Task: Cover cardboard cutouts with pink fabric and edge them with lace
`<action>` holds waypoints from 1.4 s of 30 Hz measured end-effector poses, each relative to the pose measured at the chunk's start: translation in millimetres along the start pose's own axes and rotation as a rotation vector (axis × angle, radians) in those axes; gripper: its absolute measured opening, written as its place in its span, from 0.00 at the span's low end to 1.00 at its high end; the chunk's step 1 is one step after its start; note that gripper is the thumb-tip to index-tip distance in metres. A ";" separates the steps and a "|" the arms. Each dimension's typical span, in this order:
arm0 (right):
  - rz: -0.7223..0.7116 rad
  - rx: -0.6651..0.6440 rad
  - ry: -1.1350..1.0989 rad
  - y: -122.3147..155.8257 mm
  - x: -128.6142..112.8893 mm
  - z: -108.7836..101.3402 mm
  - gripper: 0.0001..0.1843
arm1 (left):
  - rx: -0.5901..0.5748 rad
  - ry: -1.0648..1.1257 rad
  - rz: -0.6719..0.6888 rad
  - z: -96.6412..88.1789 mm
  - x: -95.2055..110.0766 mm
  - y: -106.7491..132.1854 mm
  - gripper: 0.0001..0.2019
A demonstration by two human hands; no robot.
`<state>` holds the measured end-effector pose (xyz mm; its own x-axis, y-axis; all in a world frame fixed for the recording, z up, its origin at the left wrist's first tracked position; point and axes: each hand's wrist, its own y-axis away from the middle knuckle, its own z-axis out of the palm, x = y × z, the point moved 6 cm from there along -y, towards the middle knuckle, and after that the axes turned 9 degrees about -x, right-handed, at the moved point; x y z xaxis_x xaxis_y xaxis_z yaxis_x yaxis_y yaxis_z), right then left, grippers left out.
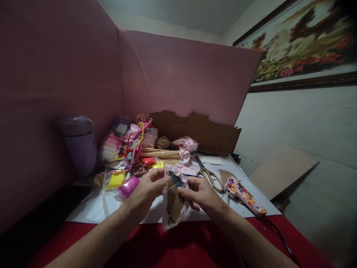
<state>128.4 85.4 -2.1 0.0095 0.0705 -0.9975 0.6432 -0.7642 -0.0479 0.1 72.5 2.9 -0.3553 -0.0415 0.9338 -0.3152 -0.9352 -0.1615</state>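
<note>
A piece of brown cardboard with pink dotted fabric folded round its edges is held up in front of me, above the table's near edge. A dark patch shows at its top. My left hand pinches the fabric at the upper left edge. On the right side my right hand grips the same piece, thumb on the cardboard face and fingers behind. Scissors with gold handles lie just beyond my right hand. Farther right rests a flower-patterned glue gun with a dark cord.
White paper covers part of the red tabletop. Wooden sticks, a twine ball, coloured pipe cleaners and yellow and magenta packets crowd the back left. Torn cardboard leans against the pink partition. A purple container stands left.
</note>
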 end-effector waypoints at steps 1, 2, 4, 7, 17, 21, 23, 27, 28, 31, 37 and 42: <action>-0.002 -0.012 -0.008 1.4 -1.1 0.6 0.20 | -0.005 0.019 0.019 0.6 1.6 -0.2 0.12; -0.002 -0.025 -0.015 2.6 -2.4 1.5 0.20 | 0.002 0.040 0.035 0.1 3.0 -0.2 0.13; -0.004 -0.045 -0.023 4.5 -4.4 3.6 0.19 | 0.034 0.060 0.044 -3.0 4.3 0.0 0.16; 0.004 -0.071 -0.016 5.3 -3.1 7.4 0.19 | 0.103 0.000 0.025 -10.1 2.9 0.4 0.15; 0.013 -0.045 -0.006 5.0 6.3 5.1 0.18 | 0.123 -0.010 0.032 -11.0 1.7 0.4 0.17; 0.009 -0.048 0.020 4.4 8.5 4.3 0.17 | 0.118 -0.039 0.029 -10.3 2.4 1.1 0.15; 0.010 -0.047 0.028 4.1 9.6 4.8 0.17 | 0.145 -0.099 0.039 -12.2 3.3 1.5 0.12; -0.006 -0.022 0.043 4.0 9.2 4.1 0.17 | 0.124 -0.098 0.042 -11.7 3.1 1.0 0.07; -0.010 -0.017 0.047 4.2 8.6 4.0 0.17 | 0.107 -0.078 0.046 -10.9 2.9 0.9 0.06; -0.016 -0.016 0.060 4.8 6.6 4.9 0.17 | 0.094 -0.040 0.059 -10.9 2.2 0.8 0.05; -0.016 0.018 0.054 6.1 5.7 5.6 0.16 | 0.120 -0.062 0.043 -11.1 1.3 1.3 0.05; -0.016 0.014 0.041 6.1 7.0 3.2 0.13 | 0.048 0.014 0.079 -1.3 8.5 2.7 0.05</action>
<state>130.0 79.2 -9.6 0.0303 0.1088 -0.9936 0.6328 -0.7716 -0.0652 -4.8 70.1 10.0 -0.3898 -0.1115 0.9141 -0.2429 -0.9450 -0.2188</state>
